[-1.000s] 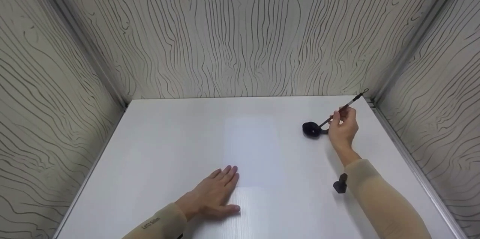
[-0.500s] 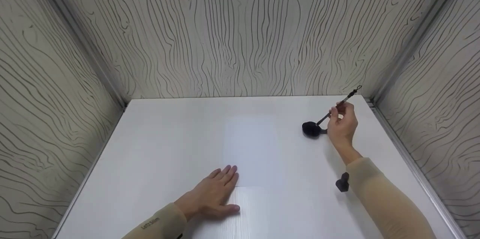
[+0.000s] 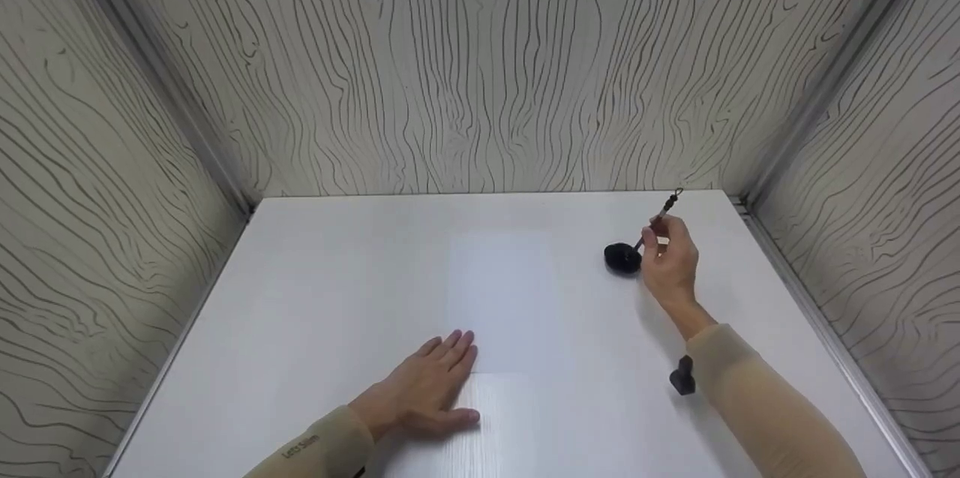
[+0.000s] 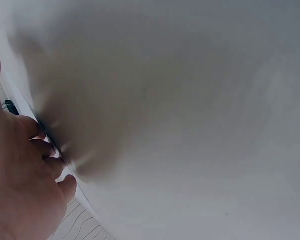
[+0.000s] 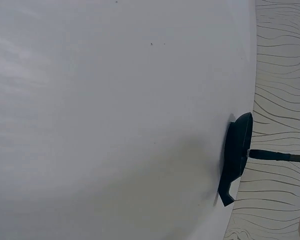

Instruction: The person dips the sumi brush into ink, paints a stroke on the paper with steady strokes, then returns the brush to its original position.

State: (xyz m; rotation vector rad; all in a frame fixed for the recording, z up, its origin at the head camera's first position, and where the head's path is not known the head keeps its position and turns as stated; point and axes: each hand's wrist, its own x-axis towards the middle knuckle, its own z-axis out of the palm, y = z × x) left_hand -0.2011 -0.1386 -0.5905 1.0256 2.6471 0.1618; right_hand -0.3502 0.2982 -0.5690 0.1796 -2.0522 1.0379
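The fingers of the right hand (image 3: 669, 260) are curled and pinch the slim dark brush (image 3: 666, 208) against the thumb, with the looped end rising above the grip. Below the grip, the shaft slants down and leftward to the black round dish (image 3: 621, 258), which sits just beside the hand; the right wrist view shows the brush's lower end meeting the dish's open face, though the tip itself is hidden. The left hand lies flat, palm down, its fingers straight and close together, thumb spread away, the fingertips on the lower left edge of the pale sheet (image 3: 510, 298). The dish stands on the white desk (image 3: 337, 260), right of the sheet and apart from it.

The step in hand appears to be loading or wiping the brush at the dish. The next move probably calls for lifting the tip clear without tipping the dish.
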